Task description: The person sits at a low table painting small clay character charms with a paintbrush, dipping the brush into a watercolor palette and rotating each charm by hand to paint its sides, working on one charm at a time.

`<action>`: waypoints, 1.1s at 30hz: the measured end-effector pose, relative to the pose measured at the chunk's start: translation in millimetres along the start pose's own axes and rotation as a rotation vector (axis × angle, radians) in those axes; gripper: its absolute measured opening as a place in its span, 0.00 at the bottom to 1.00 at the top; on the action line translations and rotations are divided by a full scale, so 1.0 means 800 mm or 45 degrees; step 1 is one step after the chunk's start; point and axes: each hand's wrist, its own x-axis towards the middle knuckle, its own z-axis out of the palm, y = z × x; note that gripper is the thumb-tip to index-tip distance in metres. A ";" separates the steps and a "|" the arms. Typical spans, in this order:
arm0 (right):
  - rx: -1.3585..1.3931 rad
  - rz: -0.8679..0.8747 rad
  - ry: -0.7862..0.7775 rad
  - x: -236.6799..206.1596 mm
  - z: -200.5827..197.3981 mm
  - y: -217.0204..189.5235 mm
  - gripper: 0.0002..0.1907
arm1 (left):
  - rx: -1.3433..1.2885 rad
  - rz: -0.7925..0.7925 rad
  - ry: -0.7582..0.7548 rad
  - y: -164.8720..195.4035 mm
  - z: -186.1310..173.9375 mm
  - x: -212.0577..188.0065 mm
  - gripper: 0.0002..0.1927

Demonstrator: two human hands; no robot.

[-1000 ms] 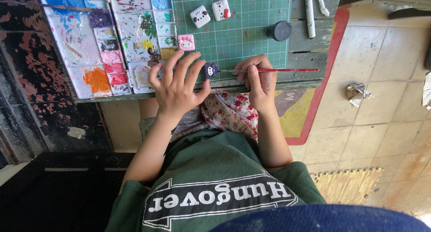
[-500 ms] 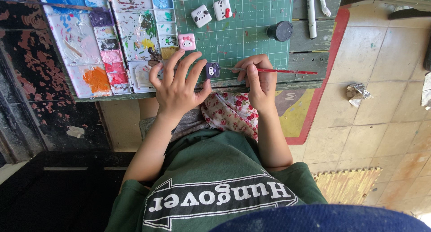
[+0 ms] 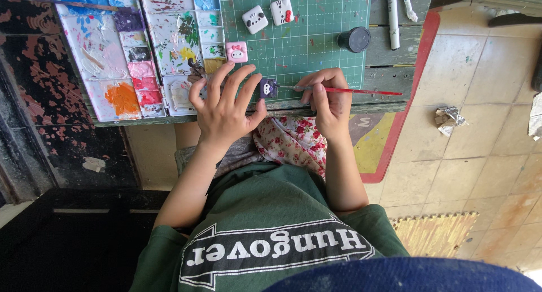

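Observation:
My left hand (image 3: 226,108) rests spread on the near edge of the green cutting mat (image 3: 316,43), its thumb and fingers touching a small dark purple painted square piece (image 3: 268,88). My right hand (image 3: 327,100) grips a thin red-handled paintbrush (image 3: 350,91) whose tip points left at that piece. A pink square piece (image 3: 236,51) lies just beyond my left fingers. Two white square pieces (image 3: 255,19) (image 3: 282,11) sit farther back on the mat.
A paint-smeared palette (image 3: 141,49) with several colour wells fills the table's left part. A black round lid (image 3: 354,39) and a white pen (image 3: 392,18) lie at the right. Crumpled paper (image 3: 449,118) lies on the tiled floor.

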 end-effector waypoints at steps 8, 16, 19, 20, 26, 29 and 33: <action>-0.033 -0.031 -0.046 -0.005 -0.001 -0.001 0.06 | 0.022 -0.043 0.006 -0.001 -0.002 -0.001 0.21; -0.062 0.038 0.020 -0.004 0.005 -0.001 0.05 | -0.023 -0.034 0.011 -0.003 -0.007 -0.001 0.18; -0.054 -0.018 -0.086 -0.002 0.003 -0.002 0.04 | -0.016 -0.034 0.012 -0.002 -0.007 0.001 0.18; -0.086 -0.038 -0.118 -0.003 0.003 -0.002 0.04 | -0.017 -0.032 0.011 -0.002 -0.007 0.001 0.18; -0.081 0.033 0.012 -0.002 0.004 -0.004 0.05 | -0.019 -0.035 0.006 -0.001 -0.007 0.001 0.17; -0.105 -0.005 -0.058 -0.002 0.005 -0.006 0.05 | -0.017 -0.034 0.005 -0.001 -0.007 0.002 0.18; -0.123 0.106 0.123 0.001 0.008 -0.007 0.06 | -0.017 -0.040 -0.001 0.000 -0.007 0.002 0.18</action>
